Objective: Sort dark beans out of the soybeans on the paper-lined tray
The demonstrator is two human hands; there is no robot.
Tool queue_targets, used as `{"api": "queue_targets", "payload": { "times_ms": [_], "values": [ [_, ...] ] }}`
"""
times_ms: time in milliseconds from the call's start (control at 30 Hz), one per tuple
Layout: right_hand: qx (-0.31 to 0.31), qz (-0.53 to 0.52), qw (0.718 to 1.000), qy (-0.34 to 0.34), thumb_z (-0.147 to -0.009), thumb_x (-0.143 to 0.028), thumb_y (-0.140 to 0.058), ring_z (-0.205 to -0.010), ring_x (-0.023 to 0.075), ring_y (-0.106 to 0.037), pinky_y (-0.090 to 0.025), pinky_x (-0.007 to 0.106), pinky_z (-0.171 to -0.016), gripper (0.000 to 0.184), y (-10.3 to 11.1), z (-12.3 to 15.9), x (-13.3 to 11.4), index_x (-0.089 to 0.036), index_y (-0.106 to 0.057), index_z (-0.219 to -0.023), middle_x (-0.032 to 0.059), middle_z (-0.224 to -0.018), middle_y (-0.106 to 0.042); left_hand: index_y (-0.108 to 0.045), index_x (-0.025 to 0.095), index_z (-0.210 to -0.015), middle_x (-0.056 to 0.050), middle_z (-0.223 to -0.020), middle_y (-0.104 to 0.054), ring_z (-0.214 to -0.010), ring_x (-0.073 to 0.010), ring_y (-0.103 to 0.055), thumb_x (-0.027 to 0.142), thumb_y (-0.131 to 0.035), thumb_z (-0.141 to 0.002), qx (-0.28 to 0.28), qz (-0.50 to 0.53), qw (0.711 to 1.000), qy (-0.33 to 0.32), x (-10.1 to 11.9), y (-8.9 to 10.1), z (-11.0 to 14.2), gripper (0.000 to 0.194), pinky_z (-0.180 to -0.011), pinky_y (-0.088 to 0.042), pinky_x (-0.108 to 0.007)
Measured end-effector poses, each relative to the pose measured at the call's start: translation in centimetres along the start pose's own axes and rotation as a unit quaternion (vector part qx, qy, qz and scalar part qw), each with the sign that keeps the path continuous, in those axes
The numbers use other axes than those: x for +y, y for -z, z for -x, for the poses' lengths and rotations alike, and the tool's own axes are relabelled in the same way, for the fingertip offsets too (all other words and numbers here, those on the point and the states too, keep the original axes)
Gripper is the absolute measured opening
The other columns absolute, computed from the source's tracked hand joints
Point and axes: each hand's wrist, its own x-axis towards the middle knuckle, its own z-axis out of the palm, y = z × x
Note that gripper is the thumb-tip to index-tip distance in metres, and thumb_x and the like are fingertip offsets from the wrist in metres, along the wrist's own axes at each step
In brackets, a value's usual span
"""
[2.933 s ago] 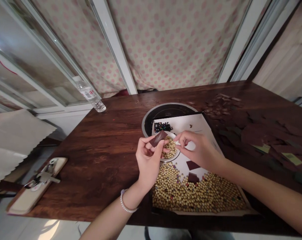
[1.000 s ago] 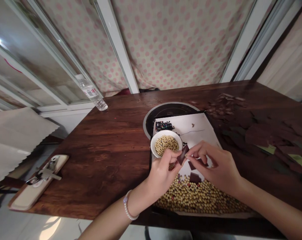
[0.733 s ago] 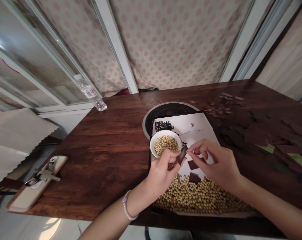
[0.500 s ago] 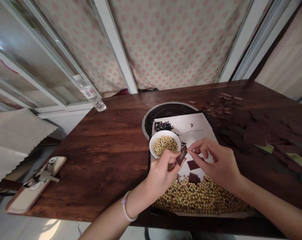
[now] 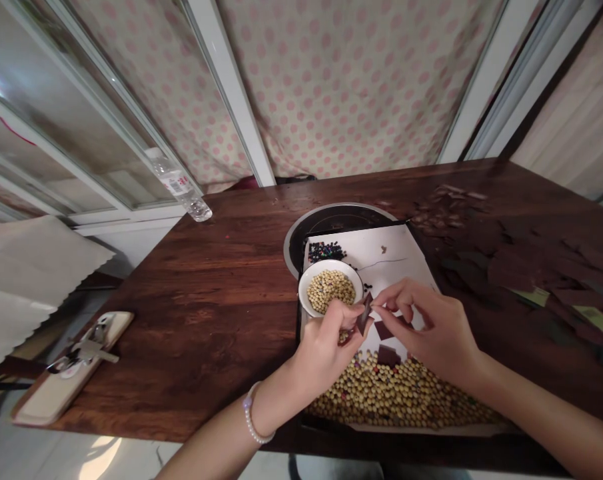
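left grip point(image 5: 326, 340) pinching dark brown chip point(image 5: 365, 313) | right grip point(image 5: 426, 330) narrow, hold unclear, just beside chip | chip probably light, thin, stiff: edges best | white bowl point(image 5: 328, 262) just past left grip

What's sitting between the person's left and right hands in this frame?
In the head view, a small dark brown flat piece stands between the left hand and the right hand, held in the left fingers, with the right fingertips close beside it.

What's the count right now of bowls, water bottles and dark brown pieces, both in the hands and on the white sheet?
White bowl: 1
Plastic water bottle: 1
Dark brown piece in the hands: 1
Dark brown pieces on the white sheet: 2 visible
Total: 5
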Motion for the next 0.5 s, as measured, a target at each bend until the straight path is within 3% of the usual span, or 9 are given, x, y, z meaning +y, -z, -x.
{"api": "queue_targets", "payload": {
  "times_ms": [200,500],
  "values": [
    [0.006,0.002,1.0,0.009,-0.077,-0.01,-0.055,-0.069,0.0122,-0.061,-0.047,0.023,-0.057,0.027,0.01,-0.07,0.05,-0.021,-0.035,-0.062,0.001,-0.074,-0.061,-0.05,0.016,-0.088,0.002,-0.064,-0.06,-0.054,-0.0069,-0.057,0.011,-0.06,-0.077,-0.014,0.01,1.0,0.016,0.16,0.08,0.09,0.016,-0.053,-0.05,-0.015],
    [-0.01,0.019,0.999,0.027,-0.078,-0.01,-0.055,-0.055,0.008,-0.055,-0.038,0.017,-0.04,0.021,0.03,0.17,-0.19,-0.021,-0.041,-0.066,0.0008,-0.073,-0.06,-0.05,0.014,-0.087,0.005,-0.059,-0.053,-0.05,-0.0049,-0.052,0.009,-0.06,-0.075,-0.001,0.003,1.0,-0.004,0.09,0.09,-0.17,0.017,-0.05,-0.047,-0.011]
  ]
}}
